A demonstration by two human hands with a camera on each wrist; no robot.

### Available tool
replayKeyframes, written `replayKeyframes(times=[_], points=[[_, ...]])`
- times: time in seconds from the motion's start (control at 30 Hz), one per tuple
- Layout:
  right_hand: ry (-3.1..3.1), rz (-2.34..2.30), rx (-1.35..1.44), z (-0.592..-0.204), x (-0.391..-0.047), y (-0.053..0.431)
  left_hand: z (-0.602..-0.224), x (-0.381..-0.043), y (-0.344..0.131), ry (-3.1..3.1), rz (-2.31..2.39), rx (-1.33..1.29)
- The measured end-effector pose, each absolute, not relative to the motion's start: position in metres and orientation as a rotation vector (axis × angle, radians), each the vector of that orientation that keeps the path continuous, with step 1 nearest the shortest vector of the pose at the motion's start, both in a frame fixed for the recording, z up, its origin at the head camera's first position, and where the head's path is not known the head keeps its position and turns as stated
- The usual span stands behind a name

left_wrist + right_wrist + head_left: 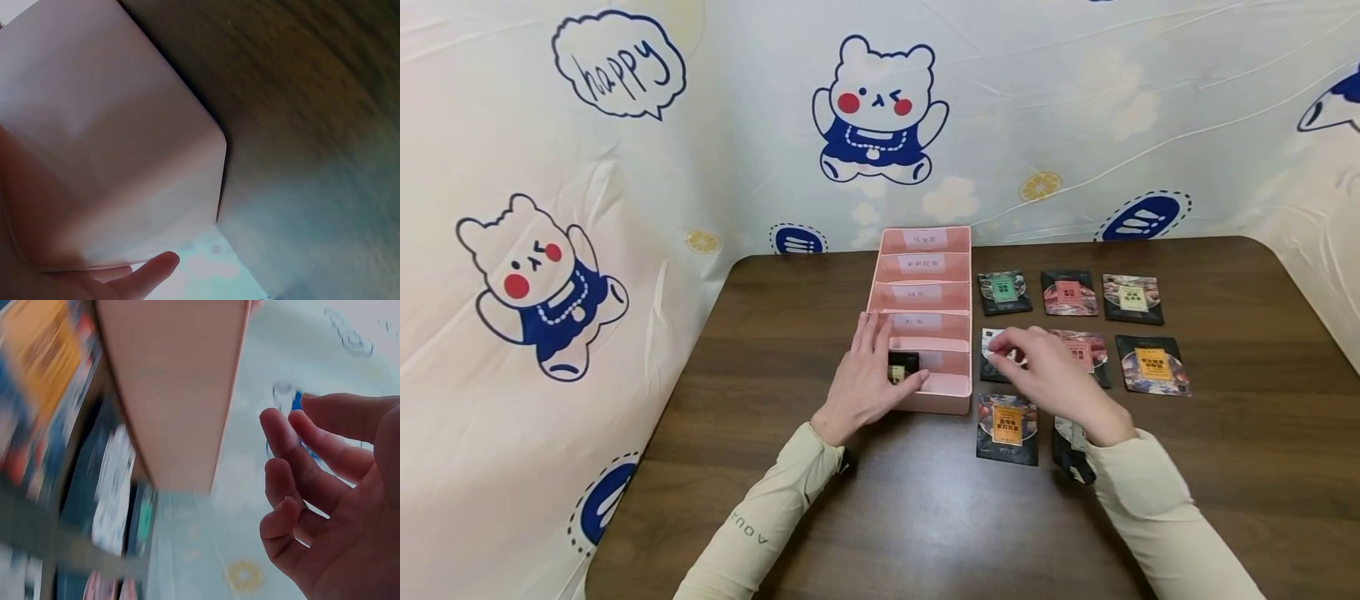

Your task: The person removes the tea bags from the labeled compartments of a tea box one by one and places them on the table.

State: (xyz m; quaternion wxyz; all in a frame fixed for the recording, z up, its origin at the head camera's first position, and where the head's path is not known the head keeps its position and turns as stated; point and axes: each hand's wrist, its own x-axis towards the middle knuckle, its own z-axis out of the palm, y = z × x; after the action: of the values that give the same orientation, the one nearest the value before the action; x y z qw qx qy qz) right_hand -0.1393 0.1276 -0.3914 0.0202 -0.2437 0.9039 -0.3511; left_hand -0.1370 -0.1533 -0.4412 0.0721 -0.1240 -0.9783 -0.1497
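A long pink divided box (pixel 968 333) stands on the table, with paper labels on its dividers. My left hand (pixel 868 375) rests over its near-left corner, fingers lying straight along the left rim and thumb reaching over the nearest compartment. Inside that compartment is a black tea packet (pixel 904 363), partly covered by this hand. My right hand (pixel 1048 367) hovers right of the box, its fingers loosely bent and nothing between them in the right wrist view. Below it lies a black-and-white packet (pixel 992 346), partly hidden by the fingers, and a pink-labelled packet (pixel 1093 354).
Around the right hand lie a green-labelled packet (pixel 1003 292), a red-labelled packet (pixel 1069 293), a pale-labelled packet (pixel 1132 298) and two orange-labelled ones, one right (pixel 1152 364), another nearer (pixel 1007 427). The right wrist partly covers another packet (pixel 1067 433). A printed cloth (pixel 1000 100) hangs behind the table.
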Motion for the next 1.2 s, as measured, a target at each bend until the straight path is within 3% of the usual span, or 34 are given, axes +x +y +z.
replayKeyframes(times=[0.53, 1.2], points=[[2.669, -1.070, -0.880, -0.390, -0.143, 0.049, -0.434, -0.134, -0.164, -3.042, -0.355, -0.553], [2.736, -1.042, -0.858, -0.406, -0.146, 0.027, -0.433, -0.134, -0.165, -3.027, -0.297, -0.610]])
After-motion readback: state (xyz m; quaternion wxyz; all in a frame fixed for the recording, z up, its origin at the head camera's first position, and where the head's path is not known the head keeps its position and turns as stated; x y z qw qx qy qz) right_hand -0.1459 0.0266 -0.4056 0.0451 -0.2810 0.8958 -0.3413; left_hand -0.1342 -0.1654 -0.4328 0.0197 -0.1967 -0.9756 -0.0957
